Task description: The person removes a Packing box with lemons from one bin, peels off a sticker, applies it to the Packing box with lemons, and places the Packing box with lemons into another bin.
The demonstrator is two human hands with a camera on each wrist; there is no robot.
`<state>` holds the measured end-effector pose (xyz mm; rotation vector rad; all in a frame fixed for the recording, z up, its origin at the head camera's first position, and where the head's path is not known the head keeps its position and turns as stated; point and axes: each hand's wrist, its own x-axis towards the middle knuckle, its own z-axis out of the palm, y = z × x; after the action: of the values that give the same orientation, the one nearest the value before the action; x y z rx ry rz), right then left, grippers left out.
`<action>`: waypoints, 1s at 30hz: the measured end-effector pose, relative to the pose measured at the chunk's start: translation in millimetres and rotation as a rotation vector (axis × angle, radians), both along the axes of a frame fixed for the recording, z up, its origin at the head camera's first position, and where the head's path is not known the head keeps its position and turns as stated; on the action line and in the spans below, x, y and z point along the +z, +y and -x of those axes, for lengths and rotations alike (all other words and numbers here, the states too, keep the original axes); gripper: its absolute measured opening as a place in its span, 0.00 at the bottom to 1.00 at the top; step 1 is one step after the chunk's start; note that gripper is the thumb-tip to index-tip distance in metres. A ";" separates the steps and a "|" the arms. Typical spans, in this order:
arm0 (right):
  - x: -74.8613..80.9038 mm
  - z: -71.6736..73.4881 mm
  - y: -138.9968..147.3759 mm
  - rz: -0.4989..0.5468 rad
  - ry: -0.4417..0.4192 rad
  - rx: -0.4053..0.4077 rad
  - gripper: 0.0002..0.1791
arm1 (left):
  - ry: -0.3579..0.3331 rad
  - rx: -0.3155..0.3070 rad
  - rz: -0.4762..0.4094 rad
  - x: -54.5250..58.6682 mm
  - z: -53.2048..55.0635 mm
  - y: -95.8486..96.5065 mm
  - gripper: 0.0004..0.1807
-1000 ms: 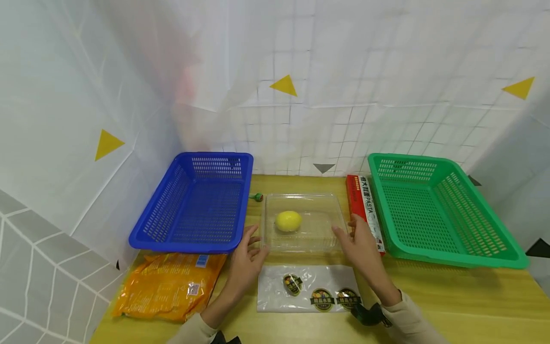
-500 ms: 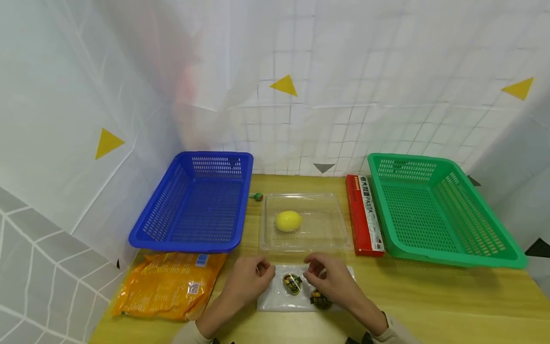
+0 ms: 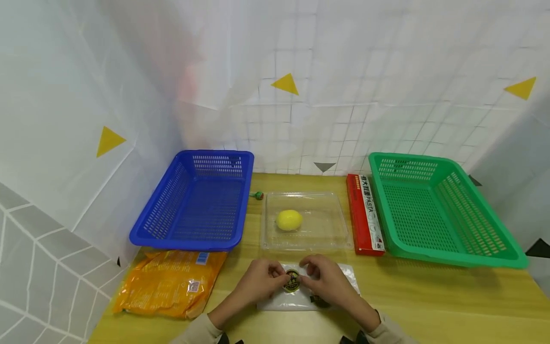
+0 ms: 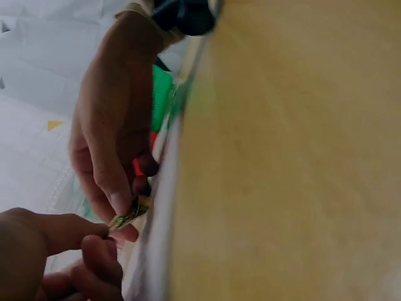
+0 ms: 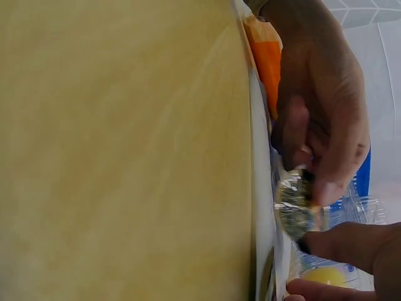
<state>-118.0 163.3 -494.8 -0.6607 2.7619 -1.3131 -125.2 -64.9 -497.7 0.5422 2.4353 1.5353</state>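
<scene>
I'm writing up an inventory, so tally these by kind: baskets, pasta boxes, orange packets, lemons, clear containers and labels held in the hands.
Baskets, blue basket and green basket: 2
Pasta box: 1
Orange packet: 1
Lemon: 1
Clear container: 1
Round label, pinched by left hand and right hand: 1
Total: 7

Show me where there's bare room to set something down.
The widest bare patch of table lies in front of the green basket, right of the right hand. That basket and the blue basket look bare inside. Crowded: around the pasta box, between clear container and green basket.
</scene>
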 end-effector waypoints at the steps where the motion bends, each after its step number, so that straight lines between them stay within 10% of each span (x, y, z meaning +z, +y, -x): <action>1: 0.4 0.4 0.1 0.012 -0.015 -0.004 0.10 | -0.027 0.004 -0.041 0.8 0.6 -0.9 0.09; 16: 29.5 -1.4 5.2 0.238 -0.187 -0.081 0.04 | -0.117 -0.036 -0.375 18.0 5.0 -5.8 0.06; 30: 69.7 17.3 10.2 0.272 0.007 -0.093 0.01 | -0.014 -0.023 -0.379 64.9 20.2 3.9 0.07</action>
<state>-135.3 173.5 -425.1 -0.5516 2.6733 -1.7292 -145.4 -61.1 -432.8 0.6177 2.1253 1.9949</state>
